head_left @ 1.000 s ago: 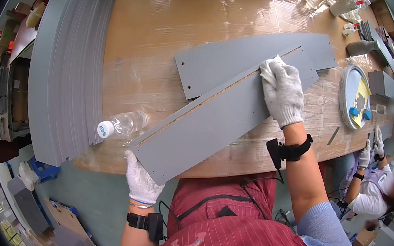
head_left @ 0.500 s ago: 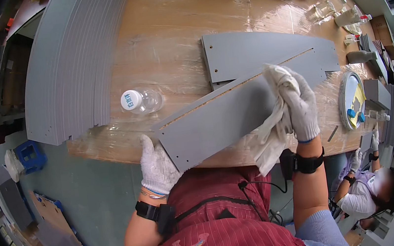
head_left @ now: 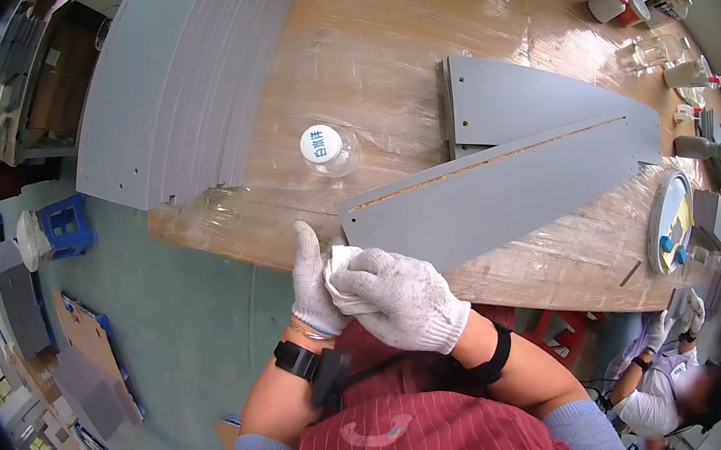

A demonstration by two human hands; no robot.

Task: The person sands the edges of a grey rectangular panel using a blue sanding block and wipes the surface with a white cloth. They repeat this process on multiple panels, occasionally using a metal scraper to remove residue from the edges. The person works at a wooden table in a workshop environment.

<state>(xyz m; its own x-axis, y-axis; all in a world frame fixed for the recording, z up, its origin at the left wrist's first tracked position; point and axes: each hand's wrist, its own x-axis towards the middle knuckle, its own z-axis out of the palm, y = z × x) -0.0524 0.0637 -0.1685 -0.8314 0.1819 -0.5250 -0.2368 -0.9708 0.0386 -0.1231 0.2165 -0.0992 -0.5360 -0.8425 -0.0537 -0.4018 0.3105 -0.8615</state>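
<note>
Both my hands wear white knit gloves and meet in front of my chest, off the table's near edge. My left hand [head_left: 311, 279] and my right hand [head_left: 402, 297] are closed together on a small white cloth [head_left: 340, 264]. Just beyond them a long grey panel [head_left: 503, 197] stands on its edge on the wooden table [head_left: 375, 59], with a second grey panel [head_left: 526, 98] lying flat behind it. Neither hand touches the panels.
A clear plastic bottle with a white cap [head_left: 325, 148] stands left of the panels. A tall stack of grey panels [head_left: 177, 76] fills the table's left side. A round tin [head_left: 671, 220] and small containers [head_left: 623, 4] sit at the right. Another person [head_left: 672, 375] works at the lower right.
My right hand has come off the upright panel's top edge and my left hand off its near end. Both now meet at my chest on the white cloth. My view has shifted.
</note>
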